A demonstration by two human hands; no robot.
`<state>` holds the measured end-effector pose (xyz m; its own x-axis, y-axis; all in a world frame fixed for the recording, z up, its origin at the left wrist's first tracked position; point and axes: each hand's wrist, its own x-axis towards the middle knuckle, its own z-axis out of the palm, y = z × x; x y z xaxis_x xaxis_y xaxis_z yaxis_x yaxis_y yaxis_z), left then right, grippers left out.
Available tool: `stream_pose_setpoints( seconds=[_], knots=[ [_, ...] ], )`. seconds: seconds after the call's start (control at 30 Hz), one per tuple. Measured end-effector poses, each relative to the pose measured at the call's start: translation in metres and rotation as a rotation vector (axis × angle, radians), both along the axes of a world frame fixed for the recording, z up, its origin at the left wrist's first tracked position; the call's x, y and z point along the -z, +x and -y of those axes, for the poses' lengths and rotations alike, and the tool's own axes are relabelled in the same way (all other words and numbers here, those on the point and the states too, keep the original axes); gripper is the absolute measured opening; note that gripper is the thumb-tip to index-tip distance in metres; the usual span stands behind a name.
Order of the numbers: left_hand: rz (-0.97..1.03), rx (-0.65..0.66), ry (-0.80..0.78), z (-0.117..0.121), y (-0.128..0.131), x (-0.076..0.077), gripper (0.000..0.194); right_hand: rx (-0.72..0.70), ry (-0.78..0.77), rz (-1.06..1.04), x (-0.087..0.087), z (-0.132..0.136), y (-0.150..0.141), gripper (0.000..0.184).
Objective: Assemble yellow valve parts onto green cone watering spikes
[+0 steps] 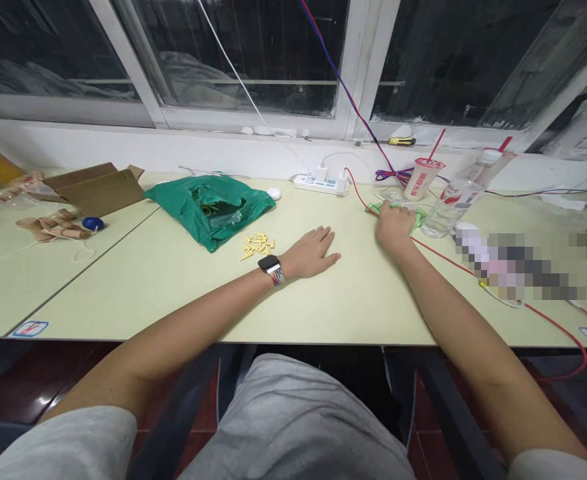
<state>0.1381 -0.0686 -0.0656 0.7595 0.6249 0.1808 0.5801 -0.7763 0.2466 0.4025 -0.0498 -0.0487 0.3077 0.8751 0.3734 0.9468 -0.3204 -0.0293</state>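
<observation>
left hand (312, 253) open, flat on tabletop (173, 300); right hand (396, 227) on green cloth (417, 219), probably; grip unclear

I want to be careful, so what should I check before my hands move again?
Left hand flat on the table, holding nothing: ok.
Right hand gripping the green item: cannot tell.
Red wire away from the right hand: not ok, it lies right beside it.
Small yellow pieces apart from the left hand: ok.
Clear plastic water bottle standing upright: cannot tell.
</observation>
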Motion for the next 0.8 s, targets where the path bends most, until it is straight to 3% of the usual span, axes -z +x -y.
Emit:
stream_pose_setpoints(
  seconds=[0.1, 0.23, 0.3, 0.43, 0.57, 0.67, 0.8],
  knots=[
    [-0.006, 0.0, 0.003, 0.002, 0.0, -0.002, 0.074, -0.014, 0.032, -0.074, -0.01, 0.01, -0.009, 0.054],
    [0.063, 0.001, -0.036, 0.004, -0.001, -0.005, 0.068, -0.127, 0.162, -0.225, -0.011, 0.017, -0.02, 0.054],
    [0.205, -0.029, -0.107, 0.003, -0.001, -0.005, 0.066, -0.254, 0.234, -0.288, -0.006, 0.018, -0.026, 0.049],
    [0.636, -0.129, -0.284, -0.003, -0.002, -0.003, 0.06, -0.497, 0.296, -0.422, 0.004, 0.019, -0.047, 0.023],
    [0.991, -0.096, -0.496, -0.01, -0.003, -0.004, 0.046, -0.701, 0.278, -0.593, 0.008, 0.03, -0.075, 0.009],
    [1.083, -0.048, -0.563, -0.012, -0.006, -0.011, 0.041, -0.781, 0.243, -0.712, 0.006, 0.041, -0.09, 0.012],
    [1.082, -0.05, -0.511, -0.018, -0.014, -0.027, 0.039, -0.83, 0.23, -0.836, 0.002, 0.051, -0.101, 0.02]
  ],
)
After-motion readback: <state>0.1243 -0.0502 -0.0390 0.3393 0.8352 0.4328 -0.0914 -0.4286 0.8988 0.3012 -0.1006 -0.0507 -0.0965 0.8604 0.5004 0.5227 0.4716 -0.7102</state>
